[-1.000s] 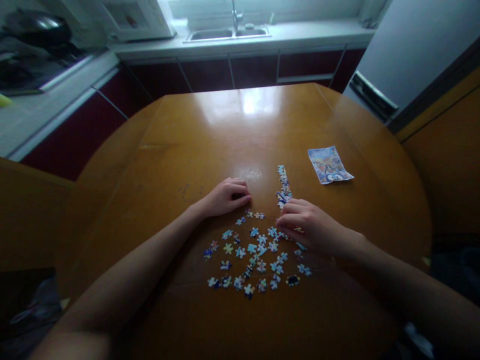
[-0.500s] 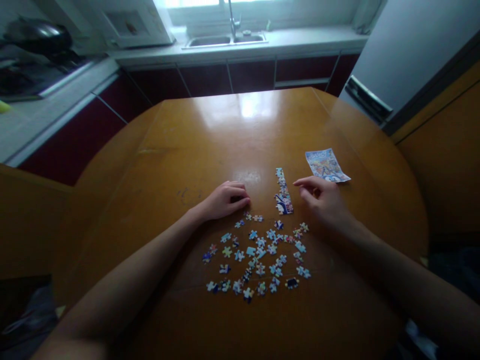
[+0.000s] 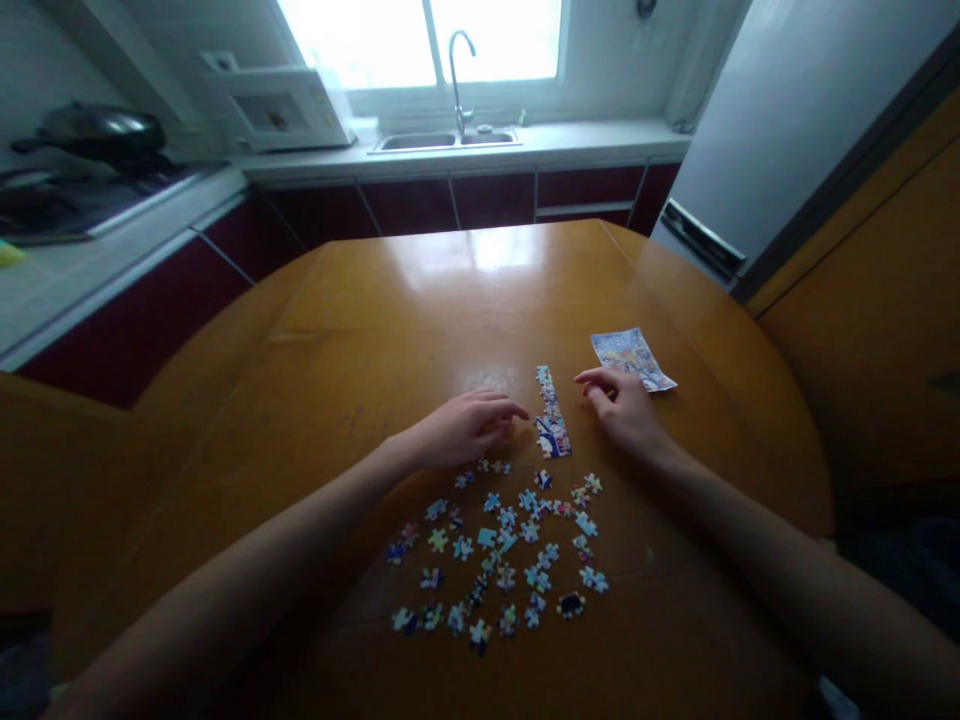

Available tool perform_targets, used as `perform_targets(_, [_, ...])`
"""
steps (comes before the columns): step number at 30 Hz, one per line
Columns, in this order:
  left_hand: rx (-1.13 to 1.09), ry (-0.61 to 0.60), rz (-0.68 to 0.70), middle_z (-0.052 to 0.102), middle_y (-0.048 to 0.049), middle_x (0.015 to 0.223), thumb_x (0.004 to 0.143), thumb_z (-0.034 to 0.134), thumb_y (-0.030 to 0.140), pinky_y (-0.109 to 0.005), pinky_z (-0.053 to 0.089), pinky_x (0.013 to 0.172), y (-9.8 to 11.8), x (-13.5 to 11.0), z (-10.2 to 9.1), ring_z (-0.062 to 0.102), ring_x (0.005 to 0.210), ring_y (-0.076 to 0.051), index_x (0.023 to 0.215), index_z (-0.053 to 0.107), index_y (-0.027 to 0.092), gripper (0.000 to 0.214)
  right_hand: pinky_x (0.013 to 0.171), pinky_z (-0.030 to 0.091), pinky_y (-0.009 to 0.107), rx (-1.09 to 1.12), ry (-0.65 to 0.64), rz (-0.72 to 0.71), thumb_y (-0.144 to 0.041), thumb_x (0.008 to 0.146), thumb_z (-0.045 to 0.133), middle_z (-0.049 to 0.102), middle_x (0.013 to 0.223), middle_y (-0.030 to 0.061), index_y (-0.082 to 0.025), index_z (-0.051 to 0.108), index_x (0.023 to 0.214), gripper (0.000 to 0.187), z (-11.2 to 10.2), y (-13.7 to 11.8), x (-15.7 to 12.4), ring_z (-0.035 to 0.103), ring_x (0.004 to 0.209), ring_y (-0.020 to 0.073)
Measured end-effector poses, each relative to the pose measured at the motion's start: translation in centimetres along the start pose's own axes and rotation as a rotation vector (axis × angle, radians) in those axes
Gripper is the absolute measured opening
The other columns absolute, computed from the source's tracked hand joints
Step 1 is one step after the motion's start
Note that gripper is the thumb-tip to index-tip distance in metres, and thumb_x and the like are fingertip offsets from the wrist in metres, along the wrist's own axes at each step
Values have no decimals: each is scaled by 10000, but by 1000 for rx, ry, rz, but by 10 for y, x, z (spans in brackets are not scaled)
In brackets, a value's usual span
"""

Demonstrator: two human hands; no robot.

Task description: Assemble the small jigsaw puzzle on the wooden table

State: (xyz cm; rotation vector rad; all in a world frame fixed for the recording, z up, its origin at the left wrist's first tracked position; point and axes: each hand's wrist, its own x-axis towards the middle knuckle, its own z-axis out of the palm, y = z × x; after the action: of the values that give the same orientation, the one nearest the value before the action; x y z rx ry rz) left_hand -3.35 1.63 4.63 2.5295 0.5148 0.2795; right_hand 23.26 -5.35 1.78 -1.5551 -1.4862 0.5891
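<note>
A narrow joined strip of jigsaw puzzle (image 3: 550,412) lies lengthwise on the table, wider at its near end. My left hand (image 3: 474,428) is just left of it, palm down, with the index finger stretched toward the strip and the other fingers loosely bent; I see nothing held. To the right of the strip rests my right hand (image 3: 624,408), its index finger and thumb apart and the other fingers curled, with no piece visible in it. Several loose puzzle pieces (image 3: 506,576) are scattered in front of both hands. Behind my right hand lies a printed picture sheet (image 3: 634,352), partly covered.
The wooden table (image 3: 420,330) reflects light from the window (image 3: 495,40). Beyond it are a counter with a sink (image 3: 420,142), a microwave (image 3: 281,110) and a pot (image 3: 105,130) on the stove. A fridge (image 3: 795,110) stands at the right.
My left hand has moved right, toward the puzzle strip, and its index finger now reaches out. My right hand stays beside the strip. The head view has tilted up, showing more window.
</note>
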Motion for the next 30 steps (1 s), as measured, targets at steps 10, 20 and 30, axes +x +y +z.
perform_targets(10, [73,86,142,660,-55,956,949,449,101,-357,475,859,-7,19,16,571,941,-199,1140,657,225,308,733,489,336,-21,-57,-21,-186,875,526,739,910,70,-171,734,932,216,11,3,-3,641,788,189])
perform_targets(20, [191,47,182,630,-58,951,978,464,178,-358,453,856,-13,18,20,550,926,-208,1140,676,255,278,732,489,344,-47,-73,-32,-160,863,531,742,902,67,-177,737,912,213,14,5,-2,645,791,193])
perform_targets(30, [6,88,133,633,-27,905,864,489,55,-352,469,874,-17,19,23,574,906,-184,1146,604,205,340,743,499,355,-64,-81,-33,-167,859,541,751,922,74,-180,740,929,212,11,5,-4,659,797,202])
